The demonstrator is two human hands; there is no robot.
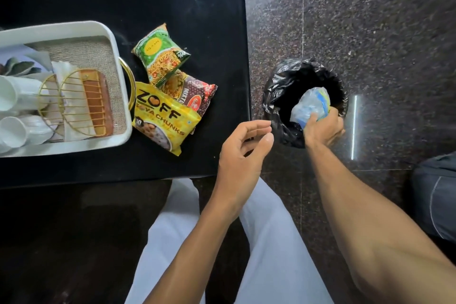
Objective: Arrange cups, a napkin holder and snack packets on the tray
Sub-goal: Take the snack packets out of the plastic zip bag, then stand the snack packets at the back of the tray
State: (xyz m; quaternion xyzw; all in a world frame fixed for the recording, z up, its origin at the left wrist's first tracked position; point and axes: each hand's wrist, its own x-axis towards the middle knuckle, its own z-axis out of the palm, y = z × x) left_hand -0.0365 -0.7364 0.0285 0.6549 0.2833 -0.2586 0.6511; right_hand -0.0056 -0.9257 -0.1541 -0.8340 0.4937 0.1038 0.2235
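A white tray (121, 61) sits at the left of the black table (187, 2). In it lie white cups (14, 128) on their sides and a gold wire napkin holder (81, 101) with napkins. Three snack packets lie on the table right of the tray: a green one (160, 57), a dark red one (195, 91) and a yellow Zoff soya chunks packet (165, 118). My left hand (243, 153) hovers open at the table's right front corner. My right hand (323, 128) is shut on a crumpled plastic wrapper (311, 103) over the bin.
A waste bin lined with a black bag (278, 96) stands on the speckled stone floor (370, 32) right of the table. A dark bag (436, 195) rests at the right edge. My white-trousered legs (271, 254) are below.
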